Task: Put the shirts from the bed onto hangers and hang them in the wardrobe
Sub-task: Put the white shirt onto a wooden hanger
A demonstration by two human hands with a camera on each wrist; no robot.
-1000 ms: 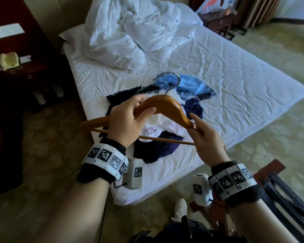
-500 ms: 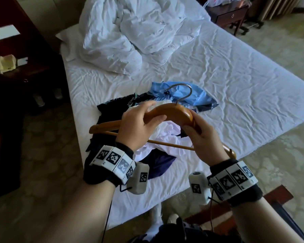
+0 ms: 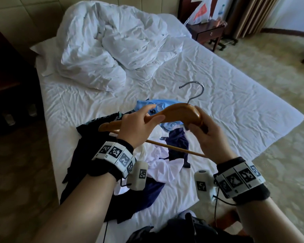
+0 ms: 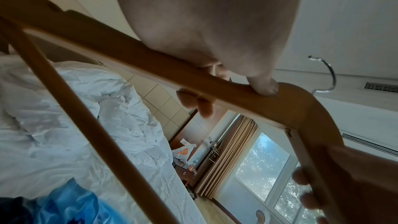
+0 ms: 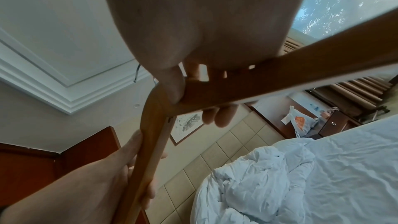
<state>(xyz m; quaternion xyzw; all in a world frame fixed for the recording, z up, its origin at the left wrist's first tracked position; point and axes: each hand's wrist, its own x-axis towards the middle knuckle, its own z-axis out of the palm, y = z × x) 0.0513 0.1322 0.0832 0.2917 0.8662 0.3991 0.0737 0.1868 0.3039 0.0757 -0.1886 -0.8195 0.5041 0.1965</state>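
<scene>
A wooden hanger (image 3: 179, 111) with a metal hook (image 3: 195, 90) is held in both hands above the bed. My left hand (image 3: 139, 127) grips its left arm, thumb on the near side and fingers over the top. My right hand (image 3: 205, 134) grips the right shoulder just past the hook. In the left wrist view my left fingers (image 4: 263, 88) curl over the hanger (image 4: 226, 89); in the right wrist view my right thumb (image 5: 174, 88) presses on the hanger (image 5: 269, 83). Below lies a heap of shirts: light blue (image 3: 147, 106), white (image 3: 158, 165), dark navy (image 3: 82, 155).
The bed (image 3: 226, 106) has a rumpled white duvet (image 3: 112, 44) at its head. A dark nightstand (image 3: 209, 32) with a plastic bag stands at the far right, curtains beyond it. Dark wooden furniture (image 3: 5, 67) lines the left side. Carpet surrounds the bed.
Both hands have lifted and turned the hanger, so its hook now stands clear above the shirts. My right hand has slid up the hanger's right arm toward the hook.
</scene>
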